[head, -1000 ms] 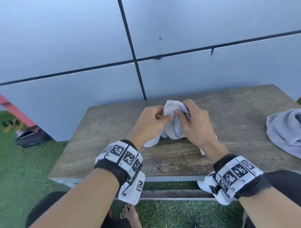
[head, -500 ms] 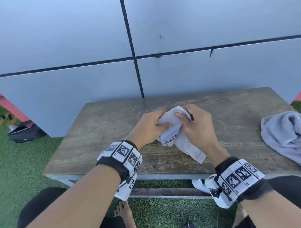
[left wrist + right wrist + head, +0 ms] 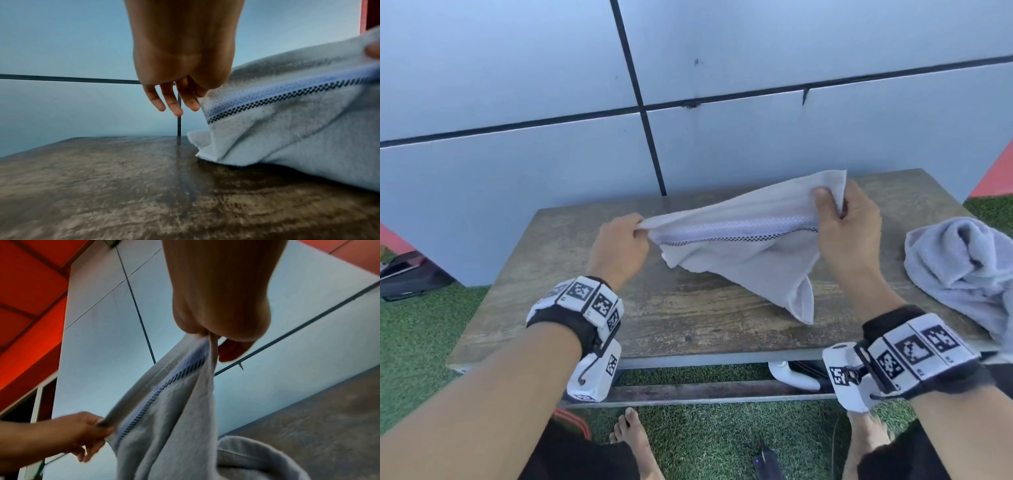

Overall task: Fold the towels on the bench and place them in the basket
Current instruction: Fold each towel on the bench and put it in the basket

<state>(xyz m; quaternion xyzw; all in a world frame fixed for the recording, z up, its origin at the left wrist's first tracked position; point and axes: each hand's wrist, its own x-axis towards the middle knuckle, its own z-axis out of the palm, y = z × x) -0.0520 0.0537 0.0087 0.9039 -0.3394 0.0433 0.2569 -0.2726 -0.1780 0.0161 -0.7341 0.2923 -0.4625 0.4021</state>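
Observation:
A small white towel (image 3: 739,240) with a blue stripe and a dark checked line is stretched between my hands above the wooden bench (image 3: 688,318). My left hand (image 3: 619,246) pinches its left end, and the other fingers (image 3: 172,102) hang loose. My right hand (image 3: 849,226) grips the right corner, held higher. The towel's (image 3: 287,126) lower corner touches the bench top. In the right wrist view the towel (image 3: 164,410) hangs down from my grip. A second, grey towel (image 3: 962,263) lies crumpled at the bench's right end. No basket is in view.
A pale blue panelled wall (image 3: 551,85) stands right behind the bench. Green artificial grass (image 3: 414,335) surrounds it. Dark objects (image 3: 407,277) lie on the ground at the left. My bare feet (image 3: 633,438) are under the bench's front edge.
My hands were together, bunching the white towel at the bench's middle. They have moved apart, drawing the towel out wide between them, with the right hand raised.

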